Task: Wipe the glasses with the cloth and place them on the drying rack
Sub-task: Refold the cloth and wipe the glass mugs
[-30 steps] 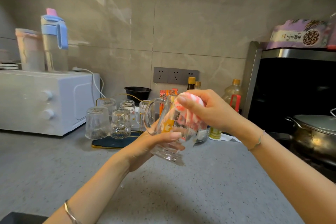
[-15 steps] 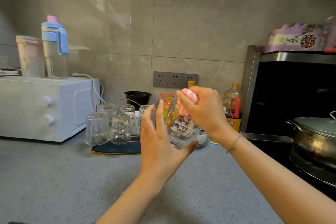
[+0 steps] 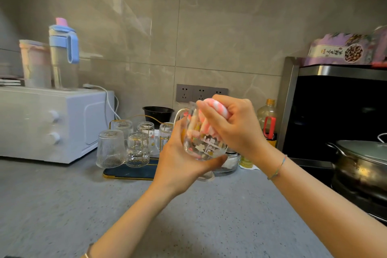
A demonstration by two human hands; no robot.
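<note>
We saw the printed glass mug (image 3: pixel 206 148) held up above the grey counter (image 3: pixel 146 216), in front of the person and just to the right of the drying rack (image 3: pixel 129 172), touching neither. The left hand (image 3: pixel 178 165) gripped it from the side and below, its fingers curled round the left wall and its thumb laid across the lower part of the near wall. The right hand (image 3: pixel 236 132) came in from above, its fingers bunched tight on a pink and white striped cloth (image 3: pixel 216 108). We noted that part of the cloth was pushed down through the mouth into the mug and showed through the glass. The mug's handle (image 3: pixel 178 115) stood out on the left, toward the wall. On the rack, a dark tray with a gold rim and a wire frame, we saw several glasses standing mouth down, with a ribbed glass (image 3: pixel 111 148) at its left edge, nearest the white oven (image 3: pixel 52 123). A black bowl (image 3: pixel 158 113) sat behind the rack, an oil bottle (image 3: pixel 268 117) stood by the wall to the right, and a lidded steel pot (image 3: pixel 362 163) was at the far right
</note>
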